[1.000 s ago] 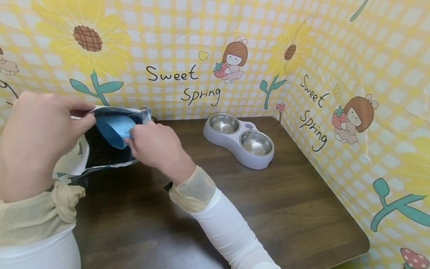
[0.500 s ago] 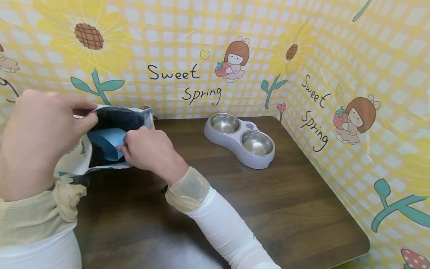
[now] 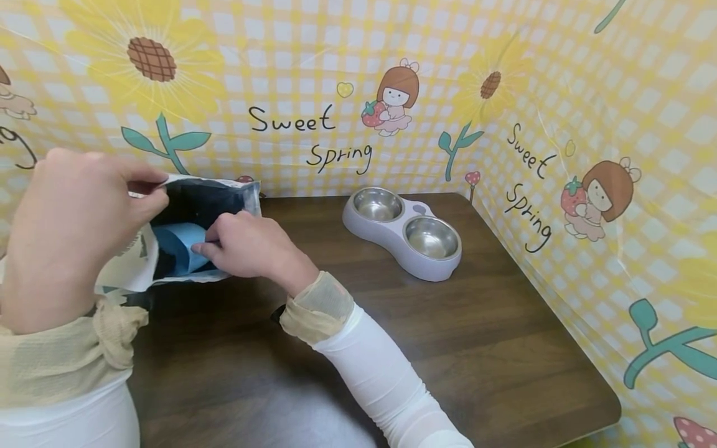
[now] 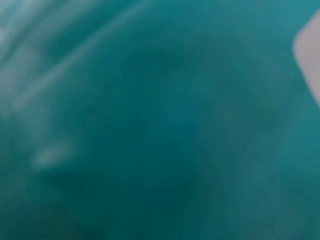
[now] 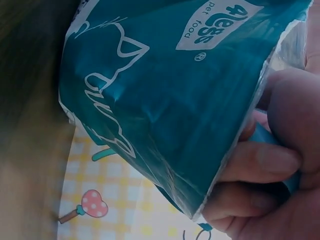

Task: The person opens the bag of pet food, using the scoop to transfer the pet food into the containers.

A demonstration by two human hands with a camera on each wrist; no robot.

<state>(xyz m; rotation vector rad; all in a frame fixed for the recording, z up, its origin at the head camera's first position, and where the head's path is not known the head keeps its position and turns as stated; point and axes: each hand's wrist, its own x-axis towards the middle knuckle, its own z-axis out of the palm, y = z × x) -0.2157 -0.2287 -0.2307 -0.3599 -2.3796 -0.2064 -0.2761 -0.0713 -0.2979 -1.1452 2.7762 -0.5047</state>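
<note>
A teal pet food bag (image 5: 170, 100) stands at the left of the table with its mouth open toward me. My left hand (image 3: 78, 230) pinches the bag's upper left rim between thumb and fingers. Inside the mouth lies a light blue scoop (image 3: 187, 239), its front part down in the dark interior. Curled round the scoop's handle, my right hand (image 3: 252, 246) is at the bag's right side; in the right wrist view its fingers (image 5: 255, 162) wrap the blue handle beside the rim. Teal bag surface fills the left wrist view, blurred. The bag's contents are too dark to tell.
A pale lilac double feeder (image 3: 392, 233) with two steel bowls stands at the back right of the dark wooden table (image 3: 448, 348). A yellow checked cloth (image 3: 291, 62) with printed figures hangs close behind the table and along its right side.
My right hand has moved slightly down and left, lowering the scoop deeper into the bag. The left hand keeps its pinch on the rim. The feeder stays in place.
</note>
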